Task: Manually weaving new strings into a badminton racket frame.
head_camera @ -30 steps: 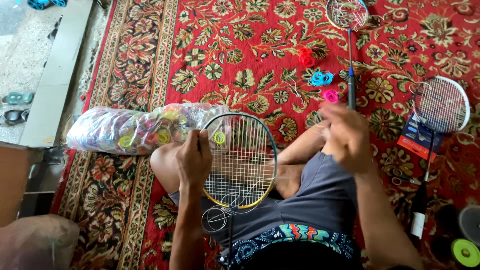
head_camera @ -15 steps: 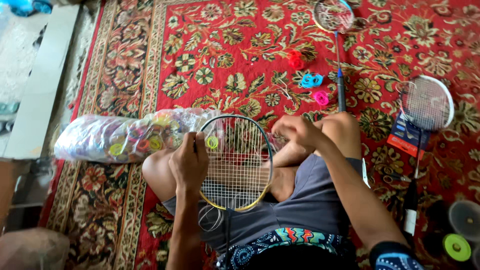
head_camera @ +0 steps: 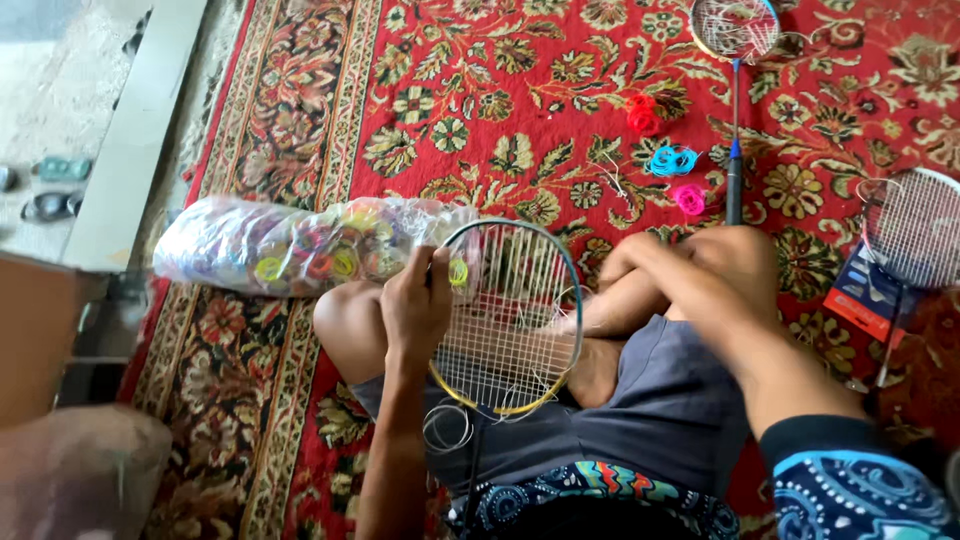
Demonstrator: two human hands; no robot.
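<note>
Two bare hands work on a badminton racket with a dark-and-yellow oval frame (head_camera: 508,318), which rests head-up across the lap of a person seated cross-legged on a red floral-patterned carpet (head_camera: 480,90). The left hand (head_camera: 415,305) has its fingers curled closed around the left side of the frame, over the white strings. The right hand (head_camera: 622,262) lies at the right edge of the frame, beside the raised knee; how far its fingers are closed, and whether they pinch a string, cannot be told. Loose white string (head_camera: 447,427) coils just below the racket head, on the grey shorts.

Behind the left hand, a clear plastic bag full of coloured string coils (head_camera: 290,245) lies on the carpet, touching the left knee. Farther off lie red (head_camera: 642,113), blue (head_camera: 672,160) and pink (head_camera: 689,199) string coils, a second racket with a blue-grey shaft (head_camera: 735,60), and a third racket (head_camera: 915,228) at the right.
</note>
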